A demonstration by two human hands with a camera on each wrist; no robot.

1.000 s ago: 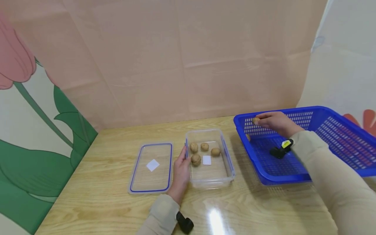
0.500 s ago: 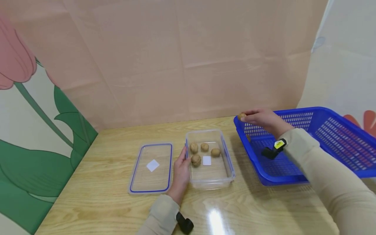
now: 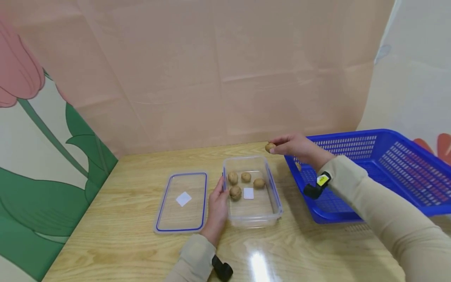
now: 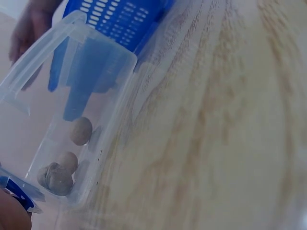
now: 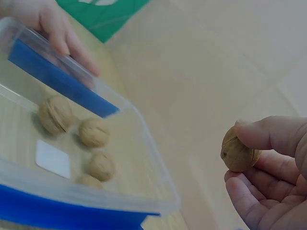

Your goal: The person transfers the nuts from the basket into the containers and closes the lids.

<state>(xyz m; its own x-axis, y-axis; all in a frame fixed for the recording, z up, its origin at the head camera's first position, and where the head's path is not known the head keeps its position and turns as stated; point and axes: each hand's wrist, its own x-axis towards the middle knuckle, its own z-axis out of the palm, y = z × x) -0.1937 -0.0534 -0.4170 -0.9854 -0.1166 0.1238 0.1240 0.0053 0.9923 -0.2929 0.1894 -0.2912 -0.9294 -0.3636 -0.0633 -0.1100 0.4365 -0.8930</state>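
My right hand [image 3: 299, 149] pinches a walnut [image 3: 270, 147] between thumb and fingers, above the table behind the clear plastic container [image 3: 254, 215]. In the right wrist view, that walnut [image 5: 238, 152] shows its seam, and the other fingers curl loosely below it. Several walnuts [image 3: 235, 192] lie inside the container around a small white square [image 3: 248, 193]. Its blue clips [image 5: 57, 79] hang down the sides. My left hand [image 3: 217, 205] rests along the container's left wall, its fingers fairly straight against the outside.
A container lid [image 3: 186, 219] with a blue seal lies left of the container, bearing a white square. The blue plastic basket [image 3: 334, 217] stands on the right, under my right forearm, with a walnut [image 3: 298, 166] partly visible at its left side. A papered wall [image 3: 176, 78] closes the back.
My right hand has carried the walnut leftward out of the basket, past its rim and toward the container. The left hand, container and lid stay in place.
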